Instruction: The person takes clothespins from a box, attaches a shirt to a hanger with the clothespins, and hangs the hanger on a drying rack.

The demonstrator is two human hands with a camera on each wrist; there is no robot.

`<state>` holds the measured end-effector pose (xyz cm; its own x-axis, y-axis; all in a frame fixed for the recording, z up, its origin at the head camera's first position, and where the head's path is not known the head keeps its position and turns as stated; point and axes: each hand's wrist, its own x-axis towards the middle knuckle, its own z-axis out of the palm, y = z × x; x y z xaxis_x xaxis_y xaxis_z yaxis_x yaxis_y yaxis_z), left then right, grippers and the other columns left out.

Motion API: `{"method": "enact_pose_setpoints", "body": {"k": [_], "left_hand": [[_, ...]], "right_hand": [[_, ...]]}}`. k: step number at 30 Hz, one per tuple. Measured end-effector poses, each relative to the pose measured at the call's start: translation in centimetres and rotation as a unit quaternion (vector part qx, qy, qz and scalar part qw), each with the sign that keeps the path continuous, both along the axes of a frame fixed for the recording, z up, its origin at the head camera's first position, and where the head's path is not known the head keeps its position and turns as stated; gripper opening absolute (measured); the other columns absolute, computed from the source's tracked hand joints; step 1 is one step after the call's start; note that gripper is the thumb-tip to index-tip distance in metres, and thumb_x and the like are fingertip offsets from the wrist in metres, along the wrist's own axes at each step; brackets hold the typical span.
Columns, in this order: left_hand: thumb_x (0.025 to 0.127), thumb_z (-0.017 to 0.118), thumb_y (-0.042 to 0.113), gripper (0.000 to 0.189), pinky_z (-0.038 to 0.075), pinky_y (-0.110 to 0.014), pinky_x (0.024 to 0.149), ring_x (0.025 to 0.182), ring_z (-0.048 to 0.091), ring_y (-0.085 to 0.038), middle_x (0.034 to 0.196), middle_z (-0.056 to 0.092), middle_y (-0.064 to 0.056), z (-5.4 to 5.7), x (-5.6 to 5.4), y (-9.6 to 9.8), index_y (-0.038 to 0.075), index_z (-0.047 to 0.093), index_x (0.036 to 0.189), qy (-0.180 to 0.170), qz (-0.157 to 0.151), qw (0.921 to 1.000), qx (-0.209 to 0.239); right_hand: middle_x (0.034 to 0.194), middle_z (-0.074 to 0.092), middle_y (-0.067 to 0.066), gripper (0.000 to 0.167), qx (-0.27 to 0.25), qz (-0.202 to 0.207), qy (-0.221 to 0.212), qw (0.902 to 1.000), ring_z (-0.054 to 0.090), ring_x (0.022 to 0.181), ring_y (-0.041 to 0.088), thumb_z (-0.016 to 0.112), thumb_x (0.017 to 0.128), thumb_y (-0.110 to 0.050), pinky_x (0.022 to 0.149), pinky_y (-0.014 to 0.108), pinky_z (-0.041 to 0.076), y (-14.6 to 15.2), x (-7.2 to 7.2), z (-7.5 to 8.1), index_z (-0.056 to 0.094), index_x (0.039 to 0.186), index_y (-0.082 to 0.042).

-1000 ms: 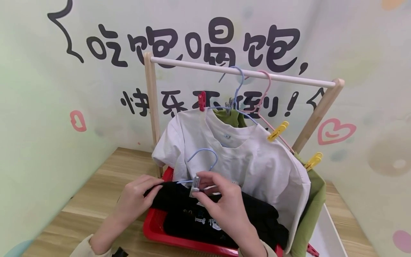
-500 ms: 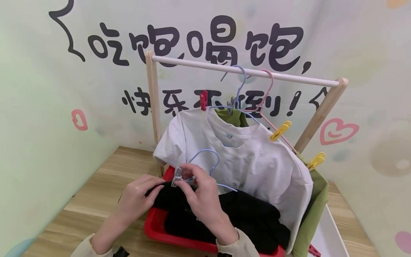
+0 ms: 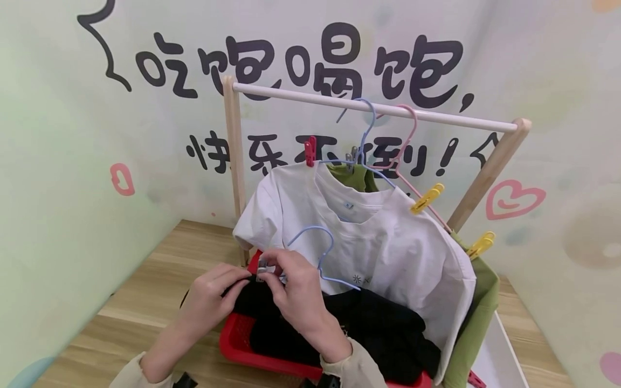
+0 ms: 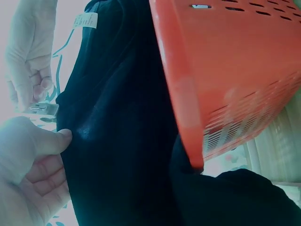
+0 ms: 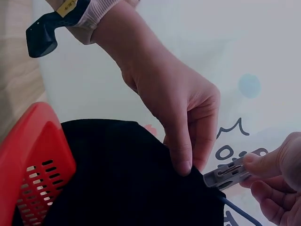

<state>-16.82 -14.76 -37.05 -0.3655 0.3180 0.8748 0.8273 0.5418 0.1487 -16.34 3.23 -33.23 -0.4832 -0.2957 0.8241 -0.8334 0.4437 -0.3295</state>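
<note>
My left hand (image 3: 212,292) pinches the shoulder edge of a black T-shirt (image 3: 383,323) between thumb and fingers. In my right hand (image 3: 301,291) is a grey clothespin (image 5: 229,173), gripped by its handle end. The clothespin's nose meets the shirt's edge just beside my left fingertips; whether it has clamped the cloth I cannot tell. A blue hanger (image 3: 326,253) sits at the shirt's neck, its hook sticking up and one arm partly hidden behind my right hand. The lower shirt lies over a red basket (image 3: 233,345). A pale label (image 4: 86,20) shows at the collar.
Behind, a rack with a white rod (image 3: 301,97) carries a white T-shirt (image 3: 383,248) on a blue hanger and a green garment (image 3: 477,307) on a pink one. Red and yellow (image 3: 427,198) clothespins clip them. A white surface (image 3: 499,350) lies at right.
My right hand has carried the clothespin left along the hanger to the shirt's shoulder, beside my left fingers. My left hand keeps its pinch on the shirt.
</note>
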Motion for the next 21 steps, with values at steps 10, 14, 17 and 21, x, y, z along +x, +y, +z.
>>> {"method": "enact_pose_setpoints", "body": {"k": [10,14,17,21], "left_hand": [[0.1,0.041,0.028,0.042,0.05,-0.025,0.061,0.07,0.061,-0.017,0.079,0.065,-0.004,-0.4,-0.4,0.1,0.0,0.069,0.085,0.017,-0.007,0.9998,-0.003],[0.1,0.04,0.029,0.044,0.051,-0.025,0.062,0.07,0.061,-0.017,0.08,0.066,-0.005,-0.5,-0.4,0.1,0.0,0.069,0.085,0.013,-0.006,0.9999,-0.001],[0.099,0.041,0.028,0.042,0.051,-0.025,0.062,0.071,0.062,-0.018,0.081,0.066,-0.005,-0.4,-0.4,0.1,0.0,0.069,0.085,0.004,-0.005,1.0,0.001],[0.087,0.065,0.006,0.008,0.052,-0.025,0.063,0.072,0.062,-0.017,0.082,0.066,-0.005,-0.4,-0.4,-0.1,0.0,0.069,0.086,-0.005,-0.006,1.0,0.0]], "right_hand": [[0.087,0.065,0.002,0.024,0.053,0.019,0.02,0.9982,0.058,0.077,0.014,0.074,0.075,0.003,0.072,0.014,0.047,0.0,0.0,-0.1,0.062,0.094,-0.005],[0.093,0.063,0.004,0.032,0.054,0.026,0.009,0.9982,0.058,0.084,0.016,0.075,0.074,0.003,0.077,0.015,0.047,0.2,0.1,-0.5,0.061,0.102,-0.004],[0.098,0.063,0.005,0.041,0.047,0.021,0.0,0.9987,0.058,0.087,0.018,0.077,0.073,0.003,0.079,0.018,0.048,0.6,0.3,-0.7,0.06,0.11,-0.004],[0.102,0.063,0.005,0.045,0.037,0.02,-0.016,0.999,0.058,0.088,0.018,0.076,0.073,0.003,0.08,0.02,0.048,1.4,0.8,-0.8,0.059,0.114,-0.004]]}}
